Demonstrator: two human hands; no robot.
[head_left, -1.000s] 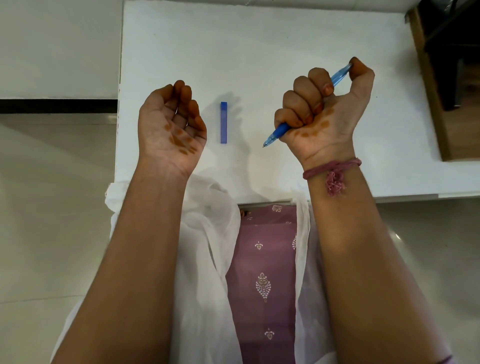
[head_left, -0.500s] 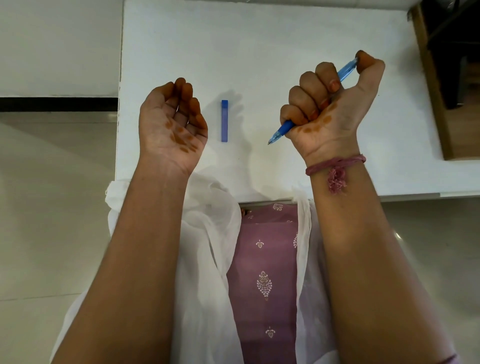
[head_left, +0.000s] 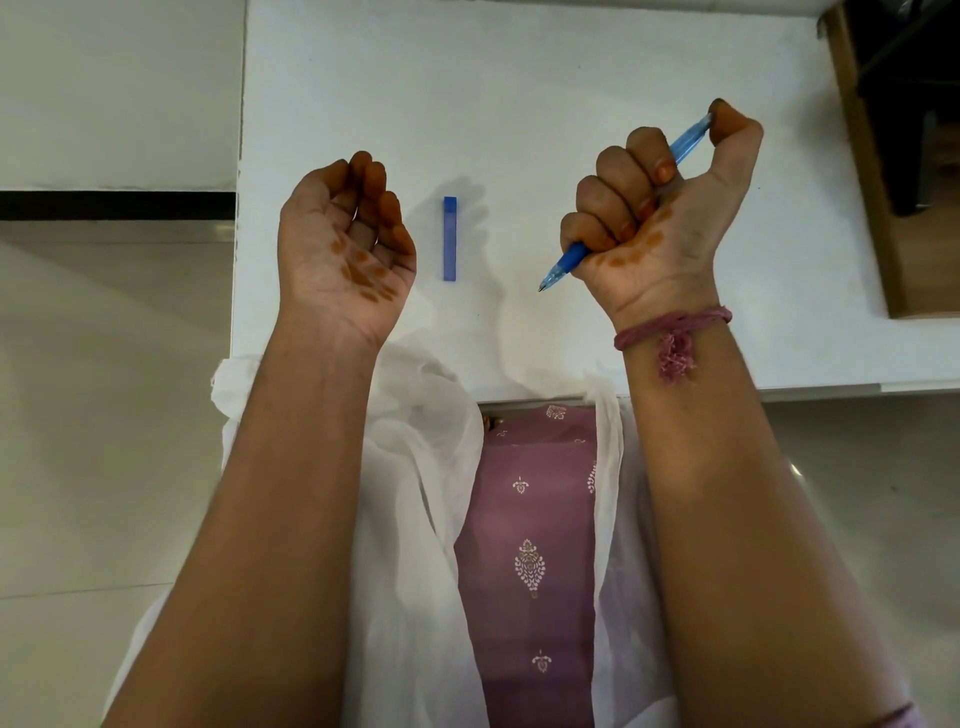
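Observation:
My right hand (head_left: 660, 208) is raised palm-up over the white table (head_left: 519, 78) and grips a blue pen (head_left: 688, 139) in a fist. The pen's tip points down and left, and my thumb presses its upper end. A blue pen cap (head_left: 450, 238) lies flat on the table between my hands, lengthwise away from me. My left hand (head_left: 345, 244) is held palm-up to the left of the cap, fingers loosely curled, holding nothing.
A wooden-edged opening (head_left: 872, 182) with dark space sits at the table's right side. A pale tiled floor (head_left: 104, 415) lies to the left and below the table's near edge. White scarf and purple clothing (head_left: 524, 519) fill the lower middle.
My right hand with the pen has risen slightly and shifted right. My left hand and the pen cap have stayed in place.

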